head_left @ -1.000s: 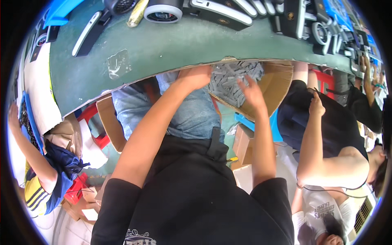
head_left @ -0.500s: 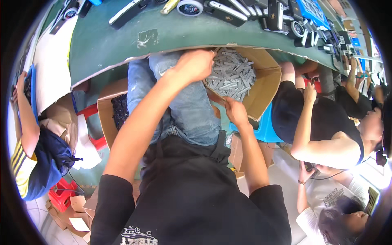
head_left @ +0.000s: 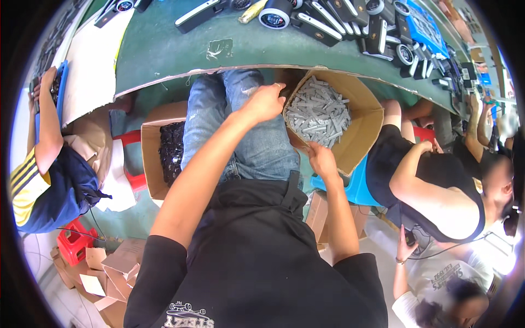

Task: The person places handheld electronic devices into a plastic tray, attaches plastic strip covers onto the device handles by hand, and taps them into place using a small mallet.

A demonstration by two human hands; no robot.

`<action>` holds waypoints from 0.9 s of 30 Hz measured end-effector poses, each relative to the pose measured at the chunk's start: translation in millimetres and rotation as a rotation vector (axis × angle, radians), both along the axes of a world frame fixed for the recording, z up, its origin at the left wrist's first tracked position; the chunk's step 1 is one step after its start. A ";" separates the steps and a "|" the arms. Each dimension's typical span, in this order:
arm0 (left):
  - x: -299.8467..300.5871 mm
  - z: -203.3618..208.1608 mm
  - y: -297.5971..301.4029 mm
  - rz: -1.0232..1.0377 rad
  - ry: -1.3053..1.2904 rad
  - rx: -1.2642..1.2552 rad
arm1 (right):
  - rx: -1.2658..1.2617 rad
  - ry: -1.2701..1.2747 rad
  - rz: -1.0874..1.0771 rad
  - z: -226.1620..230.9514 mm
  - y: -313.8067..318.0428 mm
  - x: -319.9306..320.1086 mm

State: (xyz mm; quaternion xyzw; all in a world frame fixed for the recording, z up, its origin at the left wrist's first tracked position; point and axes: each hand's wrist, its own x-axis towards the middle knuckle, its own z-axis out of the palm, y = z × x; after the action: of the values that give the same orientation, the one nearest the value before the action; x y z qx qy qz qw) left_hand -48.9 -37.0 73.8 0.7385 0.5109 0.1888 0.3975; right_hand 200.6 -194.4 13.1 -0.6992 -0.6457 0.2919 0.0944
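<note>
Right hand (head_left: pixel 322 158): our fingers grasp the box (head_left: pixel 366 121) by its near rim.
Left hand (head_left: pixel 266 103): fingers curl beside it; grip, we can't tell.
Grey pieces (head_left: pixel 318 115): inside, just beyond our right fingers.
Change: box further out from the tabletop (head_left: pixel 164 59), pieces now better exposed to us.

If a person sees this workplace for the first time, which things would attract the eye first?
The eye would probably meet the open cardboard box of grey strips, right of the jeans-clad knees, with the left hand near its left edge and the right hand at its near edge. Then come the black devices with white edges, crowded on the upper right of the green table.
</note>
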 end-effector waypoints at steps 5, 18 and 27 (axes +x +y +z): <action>41.5 -39.4 18.0 0.051 0.070 -0.040 | -0.104 0.039 0.010 18.7 5.8 -2.9; 75.5 -77.6 25.7 0.146 0.189 -0.213 | -0.167 0.110 -0.020 -16.0 113.0 35.7; 59.4 -98.0 17.7 -0.002 0.244 -0.146 | 0.015 -0.174 0.283 -136.5 227.3 44.1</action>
State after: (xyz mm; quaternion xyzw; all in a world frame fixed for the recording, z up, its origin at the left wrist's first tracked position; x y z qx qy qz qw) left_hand 10.5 -19.2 -24.1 0.7256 0.5671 0.0594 0.3852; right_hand 244.7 32.9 -123.4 -0.6232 -0.7456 0.2360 0.0015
